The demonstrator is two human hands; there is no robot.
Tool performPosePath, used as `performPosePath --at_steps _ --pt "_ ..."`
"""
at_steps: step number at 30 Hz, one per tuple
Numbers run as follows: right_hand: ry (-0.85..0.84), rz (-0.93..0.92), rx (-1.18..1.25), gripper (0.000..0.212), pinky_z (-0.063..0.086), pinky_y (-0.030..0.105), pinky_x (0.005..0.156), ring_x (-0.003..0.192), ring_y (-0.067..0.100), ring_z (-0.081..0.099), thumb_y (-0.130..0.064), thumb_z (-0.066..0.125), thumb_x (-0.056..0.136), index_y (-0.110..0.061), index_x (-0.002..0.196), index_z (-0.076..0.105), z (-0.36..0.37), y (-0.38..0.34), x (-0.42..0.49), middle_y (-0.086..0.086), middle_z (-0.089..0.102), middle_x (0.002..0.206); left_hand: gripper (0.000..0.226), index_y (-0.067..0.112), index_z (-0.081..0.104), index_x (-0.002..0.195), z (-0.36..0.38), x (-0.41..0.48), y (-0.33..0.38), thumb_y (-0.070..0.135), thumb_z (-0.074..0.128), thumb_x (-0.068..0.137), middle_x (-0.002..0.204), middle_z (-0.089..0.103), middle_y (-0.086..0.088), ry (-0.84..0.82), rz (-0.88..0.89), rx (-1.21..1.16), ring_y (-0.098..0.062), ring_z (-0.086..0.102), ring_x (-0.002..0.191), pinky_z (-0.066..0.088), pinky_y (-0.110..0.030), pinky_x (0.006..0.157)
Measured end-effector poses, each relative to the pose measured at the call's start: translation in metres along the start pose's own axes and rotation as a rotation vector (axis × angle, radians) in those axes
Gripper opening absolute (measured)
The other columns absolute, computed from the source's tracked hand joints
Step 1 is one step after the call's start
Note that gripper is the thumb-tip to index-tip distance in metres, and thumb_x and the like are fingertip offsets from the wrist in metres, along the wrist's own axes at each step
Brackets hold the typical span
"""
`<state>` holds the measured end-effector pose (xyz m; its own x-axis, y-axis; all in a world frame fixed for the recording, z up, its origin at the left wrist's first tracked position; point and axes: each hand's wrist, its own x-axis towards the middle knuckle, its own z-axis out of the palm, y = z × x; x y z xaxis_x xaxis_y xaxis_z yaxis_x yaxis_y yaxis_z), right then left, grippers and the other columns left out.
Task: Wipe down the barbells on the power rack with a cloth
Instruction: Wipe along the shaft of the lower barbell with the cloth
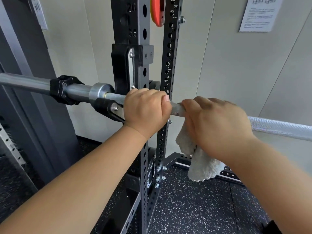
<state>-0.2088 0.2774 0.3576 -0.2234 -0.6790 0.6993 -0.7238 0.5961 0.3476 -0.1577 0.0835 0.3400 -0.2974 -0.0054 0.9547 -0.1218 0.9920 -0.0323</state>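
There's the silver steel barbell shaft [278, 127], cross-hatched with fine knurling, and the pale grey fluffy cloth [202, 166]. The matte black hole-punched rack upright [143, 36] carries white numerals. Up top, an orange-red disc [157, 12]; below, black rubber floor [194, 208] flecked white.

Pale panelled wall [219, 65], paper notice [260, 14], speckled floor [194, 208]

wall notice [260, 13] print unreadable, barbell [278, 126] cut off at both edges, right hand [217, 125] blurred
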Motion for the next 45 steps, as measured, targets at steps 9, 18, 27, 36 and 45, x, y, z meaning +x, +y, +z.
performPosePath --at_steps 9,18,27,36,45 --pt "-0.148 0.020 0.361 0.037 0.051 0.033 0.052 0.064 0.015 0.060 -0.035 0.038 0.100 -0.026 0.105 0.073 -0.026 0.015 0.010 -0.008 0.069 0.080 0.039 0.019 0.056 0.062 0.002 -0.002 -0.003 0.024 0.038 0.096 0.056 0.049 0.004 -0.003 -0.015 0.004 -0.026 0.044 0.054 0.033 -0.036 0.061" --pt "-0.111 0.119 0.227 0.033 0.046 0.036 0.052 0.063 0.029 0.052 -0.048 0.033 0.101 -0.024 0.088 0.052 -0.003 0.002 0.029 -0.004 0.056 0.078 0.038 0.020 0.060 0.065 0.001 -0.003 -0.003 0.025 0.040 0.097 0.058 0.054 0.003 -0.025 -0.039 -0.008 -0.017 0.032 0.061 0.026 -0.034 0.065" --pt "-0.074 0.118 0.074 0.053 0.045 0.043 0.084 0.098 0.029 0.061 -0.051 0.033 0.106 -0.020 0.140 0.058 -0.007 -0.017 -0.015 -0.001 0.063 0.123 0.042 0.019 0.064 0.068 -0.003 -0.003 0.000 0.029 0.038 0.099 0.061 0.061 0.001 -0.092 -0.037 0.017 -0.028 0.053 0.060 0.038 -0.039 0.067" --pt "0.067 0.292 0.326 0.040 0.054 0.036 0.067 0.078 0.023 0.069 -0.061 0.051 0.098 -0.028 0.102 0.073 -0.019 -0.020 -0.002 -0.008 0.072 0.098 0.030 0.029 0.037 0.070 -0.001 -0.001 0.001 0.029 0.035 0.100 0.063 0.033 0.011 -0.054 -0.036 -0.020 -0.021 0.032 0.062 0.034 -0.038 0.065" --pt "0.091 0.126 0.206 0.031 0.054 0.036 0.058 0.073 0.027 0.070 -0.043 0.051 0.105 -0.022 0.106 0.074 -0.004 -0.001 -0.007 -0.005 0.075 0.089 0.032 0.025 0.040 0.065 -0.001 -0.001 0.002 0.027 0.036 0.097 0.061 0.036 0.009 -0.034 -0.041 0.008 -0.021 0.030 0.062 0.029 -0.038 0.064"
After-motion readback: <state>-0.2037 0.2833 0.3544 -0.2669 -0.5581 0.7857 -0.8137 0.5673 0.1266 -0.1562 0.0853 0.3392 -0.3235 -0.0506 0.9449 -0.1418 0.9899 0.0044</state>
